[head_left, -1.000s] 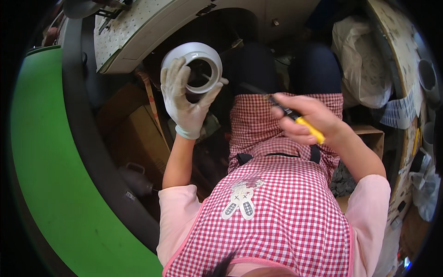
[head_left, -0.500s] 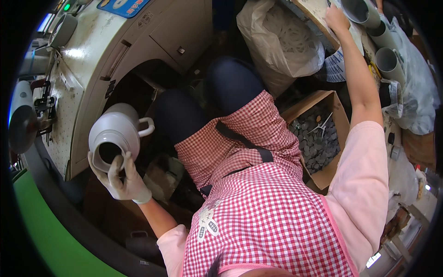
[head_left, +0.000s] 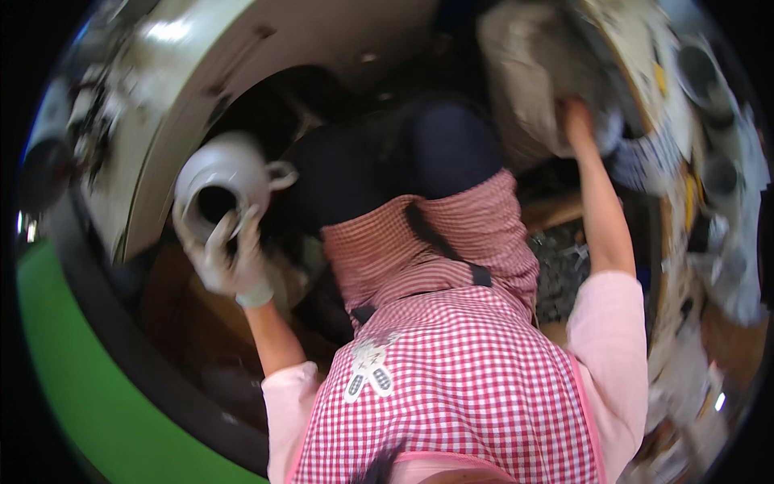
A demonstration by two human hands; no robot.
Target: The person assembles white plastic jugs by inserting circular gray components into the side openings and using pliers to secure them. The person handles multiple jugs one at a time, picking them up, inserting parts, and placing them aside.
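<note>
A white jug (head_left: 234,165) with a side handle is tilted toward me on the left, its round dark mouth facing me. My gloved left hand (head_left: 224,262) grips it at the mouth, fingers hooked over the rim and thumb along the outside. My bare right hand (head_left: 574,121) reaches down into the pale plastic bag (head_left: 516,77) at the upper right. Its fingers are blurred and partly hidden by the bag, so what they touch does not show.
Beside my right thigh is a cardboard box of grey discs (head_left: 552,262), with a white forked piece on top. A bench (head_left: 657,105) carrying grey tubes (head_left: 700,77) runs along the right. At the left stands a white worktop (head_left: 153,89), with a green surface (head_left: 105,379) below.
My right hand has left the bench edge and gone down into the bag. The view has shifted, and the left hand still holds the jug.
</note>
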